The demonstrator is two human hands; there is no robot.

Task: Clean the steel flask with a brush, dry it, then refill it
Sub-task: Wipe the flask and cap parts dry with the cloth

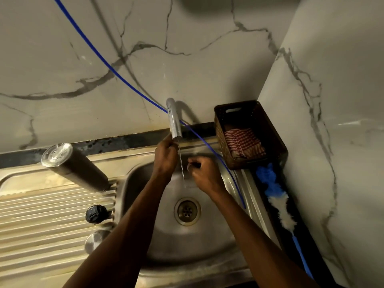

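At frame centre, the left hand grips the chrome tap spout; the right hand, fingers clenched on something small, rinses under the thin water stream.

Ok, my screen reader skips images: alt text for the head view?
Both hands meet under a running tap over a steel sink, the left hand by the spout. The flask stands on the drainboard; a brush lies right.
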